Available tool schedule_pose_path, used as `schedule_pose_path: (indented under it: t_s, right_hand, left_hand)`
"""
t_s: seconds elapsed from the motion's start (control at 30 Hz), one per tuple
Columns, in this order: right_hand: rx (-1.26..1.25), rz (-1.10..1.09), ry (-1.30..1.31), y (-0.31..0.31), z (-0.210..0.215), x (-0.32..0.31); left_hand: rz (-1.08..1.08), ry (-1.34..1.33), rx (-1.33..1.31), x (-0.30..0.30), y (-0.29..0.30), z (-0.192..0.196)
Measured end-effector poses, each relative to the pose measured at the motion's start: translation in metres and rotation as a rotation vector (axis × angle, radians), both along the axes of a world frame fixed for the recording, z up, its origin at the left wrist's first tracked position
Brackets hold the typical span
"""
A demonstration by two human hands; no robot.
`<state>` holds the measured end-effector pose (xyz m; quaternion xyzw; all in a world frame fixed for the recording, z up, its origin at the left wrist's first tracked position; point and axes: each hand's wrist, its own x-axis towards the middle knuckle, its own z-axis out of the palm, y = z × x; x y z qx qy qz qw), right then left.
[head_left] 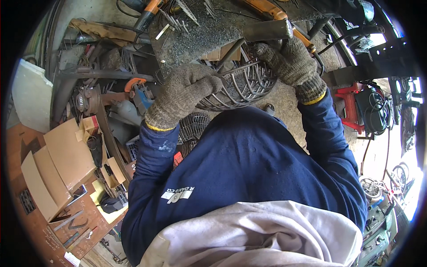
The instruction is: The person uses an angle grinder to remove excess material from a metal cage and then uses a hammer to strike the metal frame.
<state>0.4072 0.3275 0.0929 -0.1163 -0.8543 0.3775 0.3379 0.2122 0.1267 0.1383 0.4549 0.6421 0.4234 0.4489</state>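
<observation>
A bowl-shaped basket of bent metal rods (pixel 240 91) is between my two hands, above my lap. My left hand (pixel 187 91), in a brown knitted glove, is closed on the left part of its rim. My right hand (pixel 293 62), gloved the same way, has its fingers curled at the far right of the rim. Just beyond the right hand lies a thick dark metal bar (pixel 267 30), with a thinner rod slanting down from it. The far side of the basket is partly hidden by my right fingers.
A workbench (pixel 187 51) strewn with grey grit and loose rods is ahead. Orange-handled power tools (pixel 264 8) rest along its far side. Another wire basket (pixel 194 129) sits below my left wrist. Cardboard boxes (pixel 66 160) stand at left, a red stool (pixel 349 107) at right.
</observation>
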Motion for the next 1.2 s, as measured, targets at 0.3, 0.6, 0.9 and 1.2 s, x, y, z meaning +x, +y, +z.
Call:
schedule_pose_path:
  t_s: [0.3, 0.6, 0.9, 1.2]
  right_hand:
    - [-0.048, -0.088, -0.168, 0.002, -0.013, 0.004]
    - [-0.137, -0.104, -0.171, 0.008, -0.018, 0.001]
    - [0.08, -0.256, 0.096, -0.003, -0.009, -0.011]
    - [-0.088, -0.083, -0.272, -0.083, 0.012, 0.021]
  left_hand:
    - [0.011, 0.289, 0.136, 0.011, 0.004, -0.014]
    - [-0.029, 0.321, 0.077, 0.0, -0.01, -0.007]
    - [0.201, 0.512, 0.266, 0.016, -0.016, -0.023]
    - [0.292, 0.465, 0.141, 0.035, -0.014, 0.014]
